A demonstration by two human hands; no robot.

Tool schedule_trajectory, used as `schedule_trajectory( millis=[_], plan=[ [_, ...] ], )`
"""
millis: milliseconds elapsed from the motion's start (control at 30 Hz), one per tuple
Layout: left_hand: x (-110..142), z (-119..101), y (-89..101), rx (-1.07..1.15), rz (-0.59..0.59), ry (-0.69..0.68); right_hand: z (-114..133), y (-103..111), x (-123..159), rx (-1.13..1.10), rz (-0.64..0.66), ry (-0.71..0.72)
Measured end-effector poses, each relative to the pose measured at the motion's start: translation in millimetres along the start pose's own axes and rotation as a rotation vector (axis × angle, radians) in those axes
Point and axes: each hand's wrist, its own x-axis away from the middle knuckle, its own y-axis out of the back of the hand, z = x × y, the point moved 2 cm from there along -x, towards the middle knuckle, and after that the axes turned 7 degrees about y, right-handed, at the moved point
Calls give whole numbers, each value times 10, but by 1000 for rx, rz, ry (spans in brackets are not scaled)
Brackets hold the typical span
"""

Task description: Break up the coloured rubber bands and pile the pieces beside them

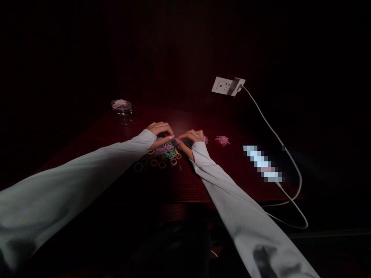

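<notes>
Over a heap of small coloured hair ties (166,153), my left hand (160,132) and my right hand (190,139) meet with their fingertips almost touching. Thumb and fingers of each hand are pinched together. Whatever sits between them is too small and dark to make out. Several looser rings in green, orange and pink lie along the heap's near edge, below the hands. To the right of my right hand is a little pile of thin pink bands or strands (222,140). My right hand partly covers another pinkish bit beside it.
A clear lidded jar (121,110) stands at the back left of the dark red table (185,189). On the right lies a blurred-out lit device (262,163), with a white cable (268,125) running to a charger (237,85) in the wall socket (222,85). The surroundings are very dark.
</notes>
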Motion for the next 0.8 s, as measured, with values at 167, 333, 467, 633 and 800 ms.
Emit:
schedule_trajectory(
  millis=[167,333,467,633,800],
  plan=[
    [-6,16,-8,1,-7,20,-10,2,2,-40,-18,11],
    [-11,30,-12,-2,2,45,-42,-14,-6,-37,-20,0],
    [-8,24,-4,-8,-16,44,-50,-15,-6,-27,-20,3],
    [-10,27,-1,-4,-18,44,-69,-16,-4,-23,-20,15],
    [-9,26,0,-7,-19,73,-72,-20,-4,-15,-24,22]
  ],
)
